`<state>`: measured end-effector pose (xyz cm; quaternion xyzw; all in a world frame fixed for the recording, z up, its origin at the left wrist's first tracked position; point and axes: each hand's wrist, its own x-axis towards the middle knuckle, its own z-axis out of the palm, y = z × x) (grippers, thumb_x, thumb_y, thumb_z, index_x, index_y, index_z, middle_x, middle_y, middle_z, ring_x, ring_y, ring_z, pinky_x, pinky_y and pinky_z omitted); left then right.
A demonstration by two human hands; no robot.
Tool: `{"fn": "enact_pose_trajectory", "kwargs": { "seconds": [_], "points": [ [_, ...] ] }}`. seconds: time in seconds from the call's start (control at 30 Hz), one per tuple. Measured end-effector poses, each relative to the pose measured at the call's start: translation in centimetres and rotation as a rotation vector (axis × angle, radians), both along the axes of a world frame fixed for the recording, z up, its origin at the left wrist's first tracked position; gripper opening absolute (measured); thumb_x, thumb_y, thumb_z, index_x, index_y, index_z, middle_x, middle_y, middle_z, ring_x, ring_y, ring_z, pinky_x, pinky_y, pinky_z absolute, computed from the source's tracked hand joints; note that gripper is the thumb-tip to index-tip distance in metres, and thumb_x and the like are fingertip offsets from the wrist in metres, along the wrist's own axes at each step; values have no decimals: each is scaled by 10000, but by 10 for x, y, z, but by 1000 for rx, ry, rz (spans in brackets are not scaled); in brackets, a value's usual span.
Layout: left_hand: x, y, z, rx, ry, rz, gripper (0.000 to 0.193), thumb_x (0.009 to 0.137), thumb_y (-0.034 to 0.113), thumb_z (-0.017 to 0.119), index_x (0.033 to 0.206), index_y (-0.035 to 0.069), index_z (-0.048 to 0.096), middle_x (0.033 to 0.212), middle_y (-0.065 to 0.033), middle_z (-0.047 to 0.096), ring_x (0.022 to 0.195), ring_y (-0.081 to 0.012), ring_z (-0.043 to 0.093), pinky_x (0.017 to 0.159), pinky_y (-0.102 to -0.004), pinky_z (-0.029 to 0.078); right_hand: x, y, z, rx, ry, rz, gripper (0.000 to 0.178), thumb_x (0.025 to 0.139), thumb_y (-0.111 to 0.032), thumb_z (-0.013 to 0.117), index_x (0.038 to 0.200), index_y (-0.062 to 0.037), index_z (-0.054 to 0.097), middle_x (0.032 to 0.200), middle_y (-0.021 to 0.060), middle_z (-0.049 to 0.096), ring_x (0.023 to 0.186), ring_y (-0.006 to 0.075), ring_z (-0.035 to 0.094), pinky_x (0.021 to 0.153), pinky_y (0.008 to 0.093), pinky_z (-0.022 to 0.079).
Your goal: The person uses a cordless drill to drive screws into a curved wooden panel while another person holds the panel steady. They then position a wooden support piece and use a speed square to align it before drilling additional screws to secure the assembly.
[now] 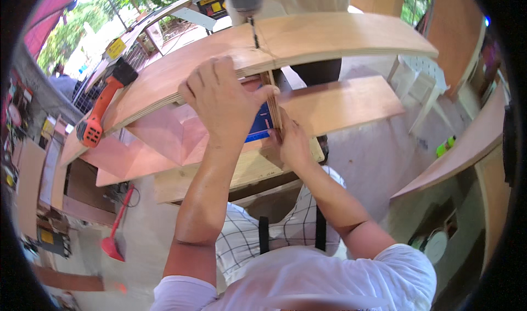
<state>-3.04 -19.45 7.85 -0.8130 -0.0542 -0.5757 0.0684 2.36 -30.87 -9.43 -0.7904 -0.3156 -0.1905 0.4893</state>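
A long plywood board lies across the top of a wooden frame. Below it, an upright plywood divider stands edge-on, up against the board's underside. My left hand rests over the board's front edge, fingers stretched and thumb touching the divider's front edge. Lower down, my right hand closes round the divider. Beyond the board a power drill points its dark bit down toward the board, close to a line across it; who holds the drill is mostly out of view. Behind the divider shows a blue object, partly hidden.
An orange cordless tool lies on the board's left end. A lower plywood board extends right, near a white plastic chair. A curved plywood sheet stands at the right. On the floor lie a red long-handled tool and a green object.
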Motion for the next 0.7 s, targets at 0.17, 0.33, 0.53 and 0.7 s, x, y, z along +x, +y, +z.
{"fn": "enact_pose_trajectory", "kwargs": {
  "seconds": [0.17, 0.33, 0.53, 0.7],
  "points": [
    [7, 2, -4, 94, 42, 125, 900, 511, 617, 932, 1162, 65, 647, 1096, -140, 624, 1095, -381, 550, 944, -513, 372, 9, 4, -8, 7, -9, -48, 671, 889, -156, 710, 1478, 12, 435, 1102, 267, 698, 1008, 483, 658, 906, 539, 526],
    [15, 12, -9, 233, 46, 228, 1004, 524, 765, 867, 1180, 36, 651, 1084, -154, 634, 1116, -402, 559, 975, -530, 383, 15, 8, -22, 76, -99, -101, 512, 891, -169, 662, 1353, 10, 536, 1017, 248, 726, 876, 412, 714, 863, 499, 539],
    [20, 11, -7, 226, 71, 277, 1081, 511, 850, 825, 1144, -14, 681, 1112, -229, 646, 1137, -441, 569, 1008, -578, 398, 22, 14, -31, 84, -163, -160, 491, 880, -164, 658, 1333, -6, 553, 941, 213, 744, 831, 388, 731, 759, 479, 562],
    [23, 3, -5, 200, 103, 261, 1052, 502, 807, 859, 1113, -33, 695, 1102, -234, 669, 1120, -442, 595, 970, -578, 413, 28, 12, -33, 70, -169, -140, 511, 889, -167, 676, 1358, -17, 541, 971, 233, 738, 891, 405, 730, 780, 500, 571]
  ]
}}
